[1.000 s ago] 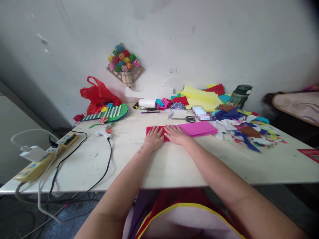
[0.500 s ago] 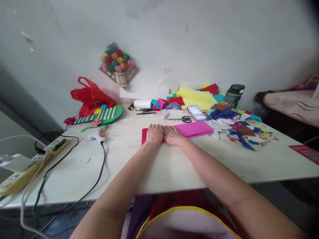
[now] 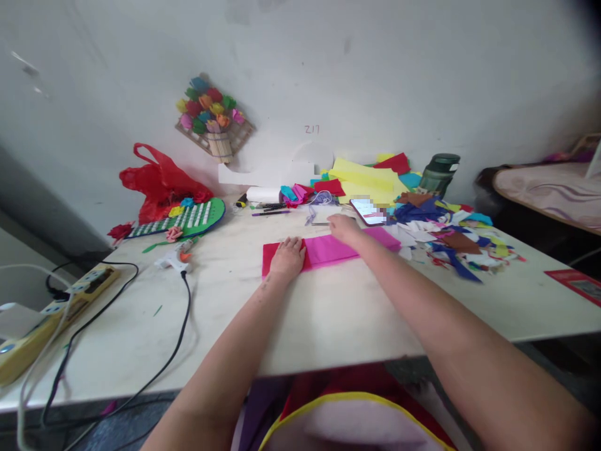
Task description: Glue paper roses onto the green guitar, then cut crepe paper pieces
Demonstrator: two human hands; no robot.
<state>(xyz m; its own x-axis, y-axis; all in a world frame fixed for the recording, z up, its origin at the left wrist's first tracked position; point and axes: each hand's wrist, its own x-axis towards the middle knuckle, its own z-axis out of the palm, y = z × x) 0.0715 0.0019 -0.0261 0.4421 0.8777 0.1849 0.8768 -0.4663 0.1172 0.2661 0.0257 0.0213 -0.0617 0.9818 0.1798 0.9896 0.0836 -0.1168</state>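
Note:
My left hand (image 3: pixel 288 257) lies flat and open on the red paper (image 3: pixel 271 254), pressing it against the table. The red paper meets or overlaps a long strip of folded pink paper (image 3: pixel 323 249), which runs to the right beneath my right forearm. Beyond the strip, my right hand (image 3: pixel 345 229) is closed over the handle end of a pair of scissors (image 3: pixel 321 223). Only the blades and a bit of dark handle show; the fingers hide the rest. A phone (image 3: pixel 369 213) with a lit screen is just right of that hand.
Paper scraps (image 3: pixel 451 235) are heaped at the right, before a green bottle (image 3: pixel 439 174). Yellow sheets (image 3: pixel 366 178) lie against the wall. At left are a glue gun (image 3: pixel 174 260), its cord, a power strip (image 3: pixel 70 307), a green board (image 3: pixel 213 216) and a red bag (image 3: pixel 162 178).
My right hand has left the paper and moved forward and right onto the scissors. The left hand stays on the red paper. The whole view has shifted slightly.

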